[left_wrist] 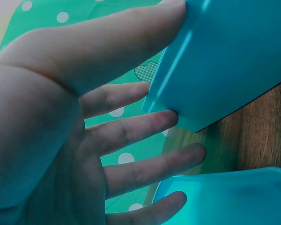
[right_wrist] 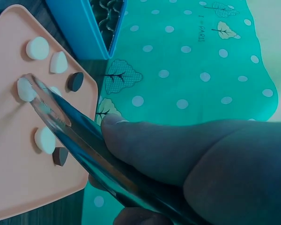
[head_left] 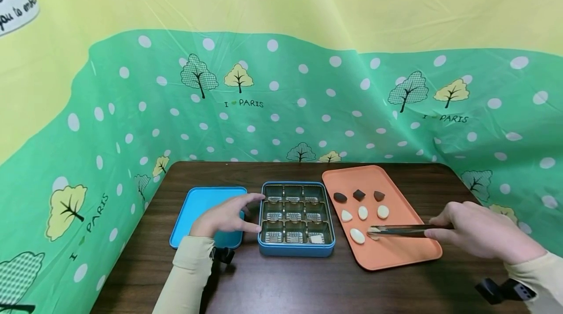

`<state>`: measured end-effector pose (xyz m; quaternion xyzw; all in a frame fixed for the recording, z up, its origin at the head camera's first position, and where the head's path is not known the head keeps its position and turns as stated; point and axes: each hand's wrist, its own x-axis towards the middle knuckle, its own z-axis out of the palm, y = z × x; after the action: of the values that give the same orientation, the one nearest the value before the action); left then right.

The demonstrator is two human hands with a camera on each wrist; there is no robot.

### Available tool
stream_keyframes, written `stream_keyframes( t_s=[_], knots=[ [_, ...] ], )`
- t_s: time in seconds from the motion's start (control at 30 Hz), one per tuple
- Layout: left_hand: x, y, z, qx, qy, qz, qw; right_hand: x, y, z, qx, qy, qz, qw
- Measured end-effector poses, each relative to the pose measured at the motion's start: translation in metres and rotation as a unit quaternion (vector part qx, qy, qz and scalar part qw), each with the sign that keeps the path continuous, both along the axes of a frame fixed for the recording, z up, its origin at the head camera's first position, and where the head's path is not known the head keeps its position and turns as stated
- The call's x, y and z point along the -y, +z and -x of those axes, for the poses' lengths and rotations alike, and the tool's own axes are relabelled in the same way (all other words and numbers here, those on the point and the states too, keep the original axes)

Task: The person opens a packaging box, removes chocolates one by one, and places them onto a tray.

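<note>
My left hand (head_left: 230, 215) rests its straight fingertips and thumb against the left side of a blue box (head_left: 296, 250) with a dark divided insert. Its lower right compartment holds a whitish piece (head_left: 316, 239). In the left wrist view the thumb and some fingertips meet the box wall (left_wrist: 225, 56). My right hand (head_left: 479, 231) grips metal tongs (head_left: 404, 230) over an orange tray (head_left: 396, 255). The tongs' tips are beside a white oval piece (head_left: 357, 236); whether they touch it, I cannot tell. Several other white pieces (head_left: 382, 212) and dark brown pieces (head_left: 358, 195) lie on the tray.
A bright blue lid (head_left: 206, 199) lies left of the box, partly beneath my left hand in the head view. Everything stands on a dark wooden table (head_left: 281, 284). A green and yellow patterned cloth (head_left: 308, 84) hangs behind the table.
</note>
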<state>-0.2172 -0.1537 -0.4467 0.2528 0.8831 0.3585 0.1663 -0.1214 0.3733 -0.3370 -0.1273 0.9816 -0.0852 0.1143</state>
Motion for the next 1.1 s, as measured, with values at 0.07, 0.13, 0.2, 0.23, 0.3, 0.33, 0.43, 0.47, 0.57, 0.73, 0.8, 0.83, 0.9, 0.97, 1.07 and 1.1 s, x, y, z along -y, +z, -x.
stream_keyframes(
  t_s=[0.07, 0.13, 0.2, 0.23, 0.3, 0.33, 0.43, 0.47, 0.57, 0.73, 0.8, 0.83, 0.9, 0.97, 1.07, 1.1],
  knots=[
    [0.000, 0.000, 0.000, 0.001, 0.001, 0.000, 1.0000, 0.000, 0.000, 0.000, -0.001, 0.000, 0.002, 1.0000],
    [0.000, -0.001, 0.001, 0.000, 0.002, -0.001, 1.0000, 0.000, -0.001, 0.000, -0.001, -0.001, 0.003, 1.0000],
    [0.000, -0.001, 0.001, -0.001, 0.001, -0.001, 1.0000, 0.000, 0.000, 0.000, 0.000, -0.002, 0.000, 1.0000],
    [0.000, -0.001, 0.001, -0.001, 0.002, -0.001, 1.0000, -0.001, 0.000, 0.001, 0.001, -0.004, -0.001, 1.0000],
    [0.000, -0.001, 0.002, -0.003, 0.002, -0.001, 1.0000, -0.001, 0.001, 0.001, 0.005, -0.009, -0.004, 0.9999],
    [0.000, -0.002, 0.002, -0.004, 0.001, 0.000, 1.0000, -0.001, 0.001, 0.002, 0.005, -0.011, -0.005, 0.9999],
    [0.000, -0.002, 0.002, -0.006, 0.002, 0.003, 1.0000, 0.000, 0.002, 0.002, 0.007, -0.019, -0.003, 0.9998],
    [0.000, -0.002, 0.002, -0.007, 0.002, 0.003, 1.0000, 0.000, 0.003, 0.002, 0.006, -0.020, -0.003, 0.9998],
    [0.000, -0.002, 0.002, -0.007, 0.001, 0.004, 1.0000, 0.002, 0.005, 0.001, 0.005, -0.025, -0.003, 0.9997],
    [0.001, -0.002, 0.002, -0.008, 0.001, 0.005, 1.0000, 0.007, 0.016, -0.002, 0.002, -0.038, -0.015, 0.9992],
    [0.001, -0.002, 0.002, -0.007, 0.002, 0.003, 1.0000, 0.009, 0.020, -0.003, -0.002, -0.042, -0.015, 0.9990],
    [0.001, -0.002, 0.002, -0.007, 0.001, 0.002, 1.0000, 0.010, 0.022, -0.003, -0.005, -0.041, -0.013, 0.9990],
    [0.001, -0.002, 0.002, -0.007, 0.001, 0.002, 1.0000, 0.013, 0.025, -0.005, -0.014, -0.038, -0.009, 0.9991],
    [0.001, -0.002, 0.002, -0.006, 0.001, 0.002, 1.0000, 0.015, 0.027, -0.005, -0.022, -0.032, -0.008, 0.9992],
    [0.001, -0.002, 0.001, -0.006, 0.001, 0.005, 1.0000, 0.021, 0.030, -0.006, -0.029, -0.024, -0.007, 0.9993],
    [0.001, -0.002, 0.001, -0.005, 0.001, 0.005, 1.0000, 0.024, 0.031, -0.007, -0.029, -0.022, -0.006, 0.9993]
  ],
)
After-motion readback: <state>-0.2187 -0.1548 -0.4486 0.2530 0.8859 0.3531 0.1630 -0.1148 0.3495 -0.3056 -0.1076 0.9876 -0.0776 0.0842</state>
